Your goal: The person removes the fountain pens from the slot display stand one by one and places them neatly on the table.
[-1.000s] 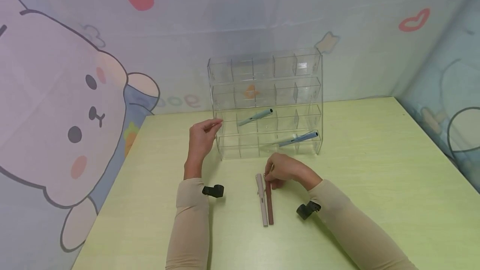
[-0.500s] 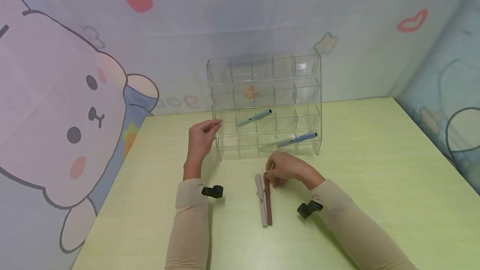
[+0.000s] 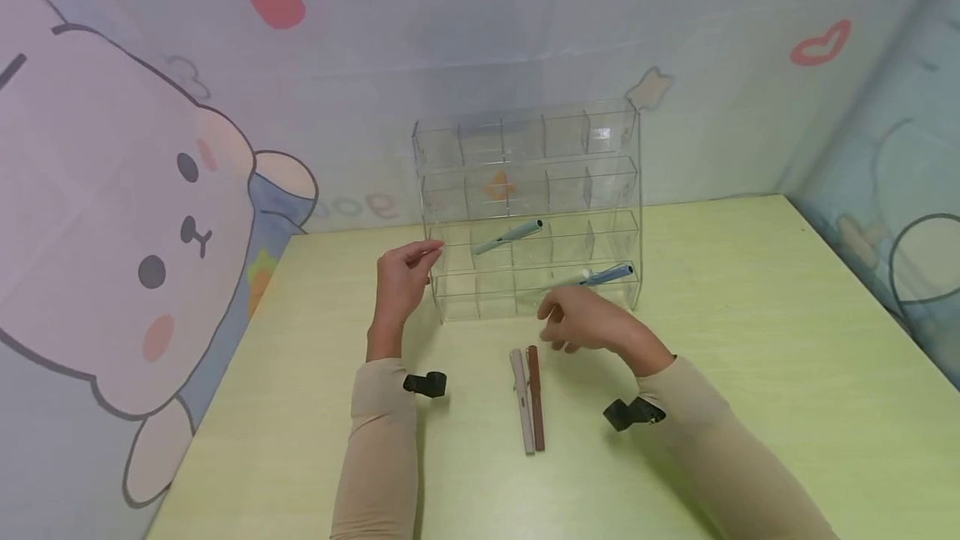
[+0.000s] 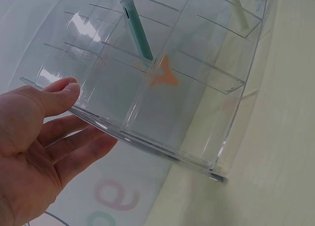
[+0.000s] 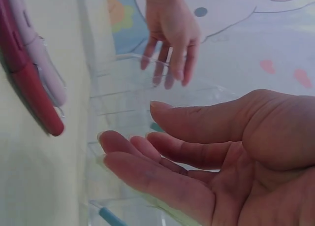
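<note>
My left hand (image 3: 405, 277) grips the left side edge of a clear acrylic rack (image 3: 480, 140), thumb on the front and fingers behind, as the left wrist view shows. My right hand (image 3: 581, 319) hovers before the rack's bottom tier; its fingers are loosely bent with nothing between them. Nearer the person, a dark red pen (image 3: 536, 398) and a pale pinkish pen (image 3: 522, 402) lie side by side on the table. A teal pen (image 4: 135, 31) leans in the second tier from the bottom. A blue pen (image 3: 609, 275) and a pale green pen (image 4: 238, 12) rest in the bottom tier.
The rack stands on the light yellow-green table (image 3: 750, 315) near its back edge, with thin dividers splitting each tier. Behind it hangs a printed curtain (image 3: 345, 48). Black wrist cameras (image 3: 425, 384) are strapped to both sleeves.
My right hand has let go of the dark red pen's upper end and moved up and slightly right, toward the rack. The left hand keeps its hold, and both loose pens still lie there.
</note>
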Demonstrator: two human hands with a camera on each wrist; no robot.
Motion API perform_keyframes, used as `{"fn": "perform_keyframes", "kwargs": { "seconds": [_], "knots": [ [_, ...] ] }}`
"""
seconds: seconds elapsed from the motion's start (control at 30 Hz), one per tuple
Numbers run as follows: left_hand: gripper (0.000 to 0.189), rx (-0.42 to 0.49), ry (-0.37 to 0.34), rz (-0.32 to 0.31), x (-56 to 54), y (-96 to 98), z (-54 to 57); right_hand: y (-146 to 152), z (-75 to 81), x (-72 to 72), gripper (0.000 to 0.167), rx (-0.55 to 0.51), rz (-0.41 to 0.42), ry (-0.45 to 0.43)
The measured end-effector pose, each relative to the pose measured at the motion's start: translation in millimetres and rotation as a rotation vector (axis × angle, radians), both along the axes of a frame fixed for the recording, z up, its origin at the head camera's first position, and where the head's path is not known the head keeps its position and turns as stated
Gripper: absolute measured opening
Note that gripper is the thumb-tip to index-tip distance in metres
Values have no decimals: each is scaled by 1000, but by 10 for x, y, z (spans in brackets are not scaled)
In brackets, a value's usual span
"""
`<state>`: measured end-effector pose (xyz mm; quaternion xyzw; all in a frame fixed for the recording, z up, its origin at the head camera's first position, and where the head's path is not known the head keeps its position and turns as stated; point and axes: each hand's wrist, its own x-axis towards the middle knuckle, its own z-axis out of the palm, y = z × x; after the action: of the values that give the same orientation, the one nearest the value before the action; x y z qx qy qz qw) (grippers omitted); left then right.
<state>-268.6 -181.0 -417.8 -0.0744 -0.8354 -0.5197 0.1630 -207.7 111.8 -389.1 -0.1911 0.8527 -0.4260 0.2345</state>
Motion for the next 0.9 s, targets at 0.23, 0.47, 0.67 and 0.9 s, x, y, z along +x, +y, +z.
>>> {"fn": "perform_keyframes", "kwargs": {
  "seconds": [0.23, 0.47, 0.67, 0.9],
  "knots": [
    [18, -7, 4, 0, 1, -9, 7, 125, 151, -13, 29, -57, -52, 71],
    [19, 5, -12, -6, 7, 18, 10, 179, 174, -57, 25, -129, -168, 207],
    [19, -1, -9, -13, -7, 39, 12, 137, 166, -117, 28, -243, -332, 254],
    [19, -7, -16, -4, -1, 43, -9, 71, 131, -211, 34, -319, -440, 307]
  ]
}}
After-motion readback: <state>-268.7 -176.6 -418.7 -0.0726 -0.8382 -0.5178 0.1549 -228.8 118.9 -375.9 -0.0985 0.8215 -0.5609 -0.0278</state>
